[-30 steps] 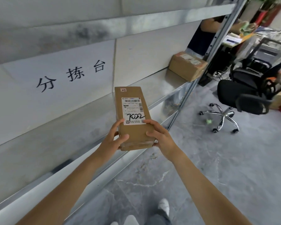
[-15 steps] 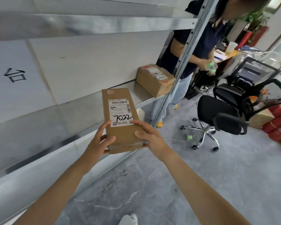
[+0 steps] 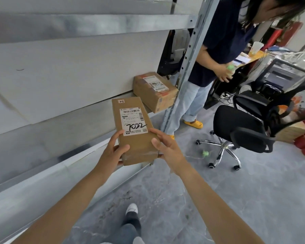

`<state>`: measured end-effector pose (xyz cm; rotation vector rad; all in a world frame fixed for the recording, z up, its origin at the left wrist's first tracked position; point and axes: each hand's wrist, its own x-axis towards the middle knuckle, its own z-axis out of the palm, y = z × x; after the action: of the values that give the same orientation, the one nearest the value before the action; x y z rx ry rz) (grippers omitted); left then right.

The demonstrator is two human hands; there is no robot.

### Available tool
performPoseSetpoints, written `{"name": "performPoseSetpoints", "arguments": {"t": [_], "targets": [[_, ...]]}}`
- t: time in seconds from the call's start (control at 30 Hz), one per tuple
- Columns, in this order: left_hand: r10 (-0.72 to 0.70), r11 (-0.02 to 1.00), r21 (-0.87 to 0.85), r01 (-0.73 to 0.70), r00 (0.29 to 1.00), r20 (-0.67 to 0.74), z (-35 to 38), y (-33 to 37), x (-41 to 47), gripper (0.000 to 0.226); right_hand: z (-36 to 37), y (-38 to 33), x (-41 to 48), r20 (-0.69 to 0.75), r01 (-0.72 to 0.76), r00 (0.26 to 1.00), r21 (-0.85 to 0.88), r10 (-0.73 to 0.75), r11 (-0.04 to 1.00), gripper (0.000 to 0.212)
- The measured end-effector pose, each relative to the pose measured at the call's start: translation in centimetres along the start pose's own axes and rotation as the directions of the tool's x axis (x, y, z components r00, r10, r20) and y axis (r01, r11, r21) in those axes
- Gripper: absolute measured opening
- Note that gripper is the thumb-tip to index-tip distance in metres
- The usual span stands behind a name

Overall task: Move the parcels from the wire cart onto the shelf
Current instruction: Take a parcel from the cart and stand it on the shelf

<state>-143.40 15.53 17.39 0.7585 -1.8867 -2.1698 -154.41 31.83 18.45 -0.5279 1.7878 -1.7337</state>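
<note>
Along the left runs a metal shelf (image 3: 63, 138), its deck smooth, grey and dully reflective, with a squarish taped cardboard box (image 3: 153, 95) resting at its far end. Over the shelf's front edge, near that box, hangs a long, flat brown cardboard parcel (image 3: 136, 143), white label up, marked 7022. The left hand (image 3: 113, 152) and the right hand (image 3: 167, 148) grasp its near end from either side. Best, I judge, to lower it flat onto bare deck, slide it inward clear of the box, then let go.
</note>
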Motion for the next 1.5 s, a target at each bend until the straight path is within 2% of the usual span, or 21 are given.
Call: {"name": "performPoseSetpoints", "arguments": {"t": [0.1, 0.2, 0.37, 0.47, 0.57, 0.7, 0.83, 1.03, 1.17, 1.37, 1.5], "targets": [[0.008, 1.0, 0.016, -0.008, 1.0, -0.018, 0.7, 0.6, 2.5, 0.042, -1.0, -0.1, 2.7, 0.001, 0.037, 0.999, -0.071, -0.037, 0.997, 0.04], [0.015, 1.0, 0.004, -0.015, 1.0, -0.024, 1.1, 1.1, 5.6, 0.041, -2.0, -0.5, 5.9, 0.026, 0.06, 0.998, -0.173, -0.056, 0.983, 0.032], [-0.044, 0.998, -0.038, 0.043, 0.999, -0.028, 1.3, 1.6, 10.5, 0.045, -3.7, -0.7, 11.8, 0.098, 0.057, 0.995, -0.267, -0.032, 0.962, 0.027], [-0.024, 0.998, -0.062, 0.024, 1.0, 0.0, 1.4, 1.5, 12.3, 0.063, -4.4, -0.8, 14.0, 0.177, 0.082, 0.984, -0.319, -0.026, 0.944, 0.05], [0.033, 0.999, -0.017, -0.033, 0.999, 0.013, 1.8, 0.9, 13.8, 0.089, -5.4, -0.4, 15.9, 0.191, 0.146, 0.98, -0.473, -0.061, 0.869, 0.07], [0.094, 0.993, 0.075, -0.092, 0.995, -0.016, 2.5, 0.0, 15.7, 0.08, -6.5, 0.7, 17.3, 0.16, 0.173, 0.982, -0.534, -0.102, 0.827, 0.071], [0.065, 0.984, 0.167, -0.056, 0.997, -0.047, 2.6, -0.5, 16.3, 0.088, -6.9, 1.8, 17.9, 0.149, 0.191, 0.981, -0.576, -0.128, 0.795, 0.077], [0.093, 0.955, 0.29, -0.061, 0.991, -0.097, 3.7, -0.5, 17.2, 0.088, -8.0, 2.4, 19.5, 0.213, 0.267, 0.963, -0.652, -0.167, 0.709, 0.075], [0.106, 0.948, 0.313, -0.047, 0.979, -0.172, 4.9, -0.7, 17.7, 0.085, -9.1, 2.3, 20.8, 0.348, 0.345, 0.931, -0.733, -0.112, 0.587, 0.076], [0.137, 0.965, 0.254, -0.065, 0.951, -0.277, 6.1, -1.3, 17.9, 0.089, -9.7, 1.2, 21.9, 0.418, 0.395, 0.908, -0.838, -0.022, 0.377, 0.075], [0.14, 0.962, 0.265, -0.063, 0.949, -0.281, 6.6, -1.1, 17.7, 0.087, -9.6, 0.5, 22.2, 0.446, 0.414, 0.895, -0.847, 0.021, 0.333, 0.074]]}}
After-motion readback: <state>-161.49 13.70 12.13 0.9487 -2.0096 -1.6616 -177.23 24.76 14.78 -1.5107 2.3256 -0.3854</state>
